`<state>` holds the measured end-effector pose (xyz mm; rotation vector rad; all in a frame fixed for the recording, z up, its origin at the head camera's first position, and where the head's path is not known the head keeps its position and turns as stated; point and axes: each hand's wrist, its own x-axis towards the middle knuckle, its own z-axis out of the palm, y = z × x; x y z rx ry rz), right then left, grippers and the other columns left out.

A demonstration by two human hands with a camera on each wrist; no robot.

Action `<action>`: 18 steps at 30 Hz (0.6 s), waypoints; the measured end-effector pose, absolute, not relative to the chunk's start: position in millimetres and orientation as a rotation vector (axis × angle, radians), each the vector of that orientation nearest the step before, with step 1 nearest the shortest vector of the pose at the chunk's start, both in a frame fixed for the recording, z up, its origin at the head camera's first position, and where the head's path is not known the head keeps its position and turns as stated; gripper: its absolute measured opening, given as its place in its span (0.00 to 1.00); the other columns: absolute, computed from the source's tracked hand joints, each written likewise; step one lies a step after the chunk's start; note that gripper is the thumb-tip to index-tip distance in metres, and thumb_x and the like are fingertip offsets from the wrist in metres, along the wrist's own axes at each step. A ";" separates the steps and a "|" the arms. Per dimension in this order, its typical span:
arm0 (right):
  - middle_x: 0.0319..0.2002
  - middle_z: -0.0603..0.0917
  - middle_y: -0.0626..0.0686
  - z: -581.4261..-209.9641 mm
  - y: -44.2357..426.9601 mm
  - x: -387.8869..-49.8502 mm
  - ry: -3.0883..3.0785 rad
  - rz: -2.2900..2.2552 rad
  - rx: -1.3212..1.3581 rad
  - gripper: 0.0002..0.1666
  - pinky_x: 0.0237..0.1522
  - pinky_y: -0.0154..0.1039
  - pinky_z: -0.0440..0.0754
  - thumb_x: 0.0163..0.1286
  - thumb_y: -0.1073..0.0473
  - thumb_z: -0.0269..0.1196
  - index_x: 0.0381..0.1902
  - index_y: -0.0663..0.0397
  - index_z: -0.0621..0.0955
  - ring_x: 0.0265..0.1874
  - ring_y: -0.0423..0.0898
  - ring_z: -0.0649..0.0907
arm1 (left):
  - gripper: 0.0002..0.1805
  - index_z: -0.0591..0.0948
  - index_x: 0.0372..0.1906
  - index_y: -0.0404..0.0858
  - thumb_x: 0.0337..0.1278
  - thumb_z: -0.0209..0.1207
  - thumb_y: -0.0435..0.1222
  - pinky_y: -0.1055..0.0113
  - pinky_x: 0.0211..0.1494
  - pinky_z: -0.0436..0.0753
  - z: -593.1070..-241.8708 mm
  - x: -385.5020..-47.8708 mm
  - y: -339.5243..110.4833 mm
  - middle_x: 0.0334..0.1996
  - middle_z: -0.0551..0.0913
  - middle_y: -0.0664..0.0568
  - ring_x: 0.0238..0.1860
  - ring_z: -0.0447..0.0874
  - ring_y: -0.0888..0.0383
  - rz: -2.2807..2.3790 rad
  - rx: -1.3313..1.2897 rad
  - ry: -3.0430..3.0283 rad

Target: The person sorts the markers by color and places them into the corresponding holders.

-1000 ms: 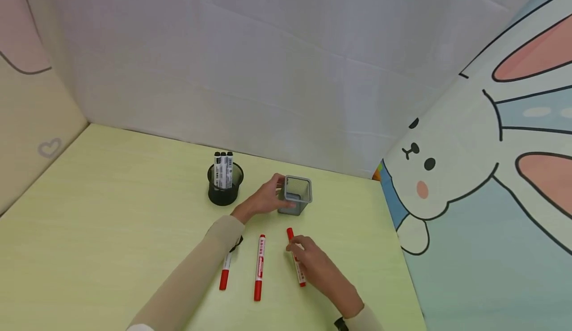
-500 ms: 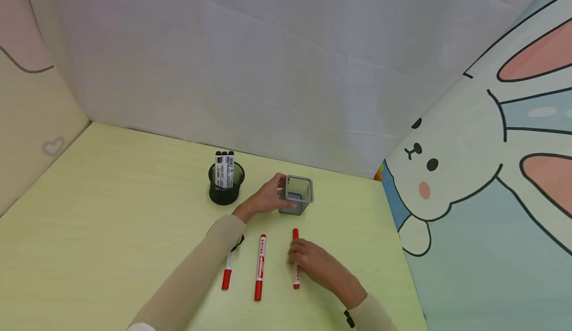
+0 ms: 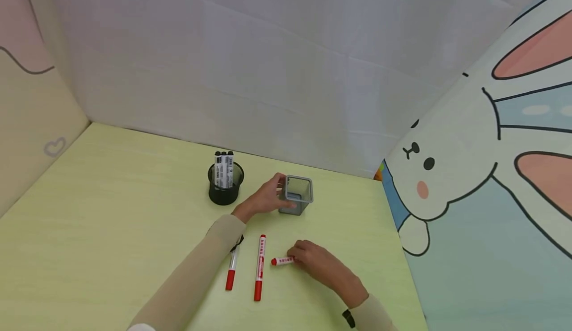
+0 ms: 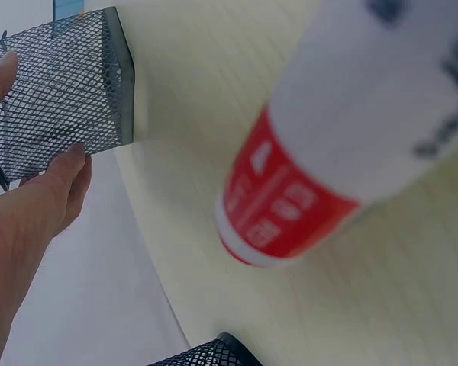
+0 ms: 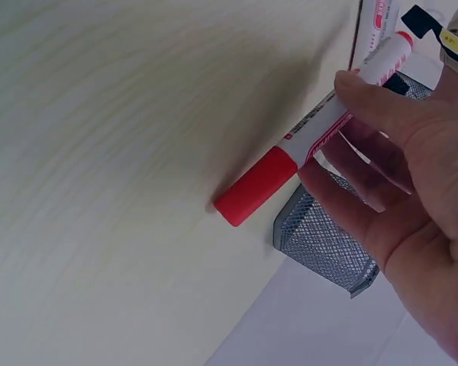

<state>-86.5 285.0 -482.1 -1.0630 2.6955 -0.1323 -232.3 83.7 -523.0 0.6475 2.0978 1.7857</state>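
Dial centred on middle marker (image 3: 260, 267), 12 o'clock toward back wall (image 3: 246, 63). At 9, left marker (image 3: 232, 270), partly hidden by left sleeve (image 3: 192, 271). At 3, held marker (image 3: 283, 260), then right hand (image 3: 318, 264). At 1, holder (image 3: 298, 209); left hand (image 3: 267, 197) on its 9-o'clock side. At 11, cup (image 3: 221, 196), three markers (image 3: 224, 170) in it.

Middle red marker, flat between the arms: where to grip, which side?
Pinch the middle red marker across its white barrel, likely from above and the right. It lies lengthwise away from the person, so its long sides suit thumb and fingers; the left sleeve crowds its left. The right hand holds another marker, so free that hand first.
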 end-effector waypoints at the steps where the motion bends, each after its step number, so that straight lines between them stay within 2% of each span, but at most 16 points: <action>1: 0.45 0.84 0.47 -481.4 285.9 -86.5 2.720 -0.179 -1.070 0.13 0.49 0.32 0.83 0.70 0.64 0.69 0.51 0.52 0.86 0.43 0.39 0.82 | 0.43 0.61 0.72 0.30 0.57 0.74 0.31 0.51 0.72 0.71 -522.8 -232.2 83.6 0.67 0.71 0.38 0.72 0.67 0.40 1.787 0.648 2.098; 7: 0.42 0.84 0.48 -472.8 290.8 -87.3 2.870 -0.368 -1.117 0.14 0.46 0.34 0.85 0.68 0.65 0.71 0.50 0.54 0.85 0.40 0.41 0.83 | 0.45 0.61 0.74 0.31 0.57 0.74 0.32 0.51 0.71 0.73 -518.7 -228.8 83.9 0.67 0.71 0.39 0.72 0.68 0.40 1.766 0.645 2.117; 18: 0.41 0.84 0.48 -464.1 291.0 -94.0 3.070 -0.636 -1.029 0.16 0.39 0.35 0.86 0.64 0.65 0.74 0.49 0.56 0.85 0.36 0.40 0.83 | 0.45 0.62 0.75 0.31 0.57 0.74 0.31 0.51 0.71 0.73 -518.0 -229.4 83.6 0.68 0.72 0.37 0.72 0.68 0.41 1.767 0.680 2.109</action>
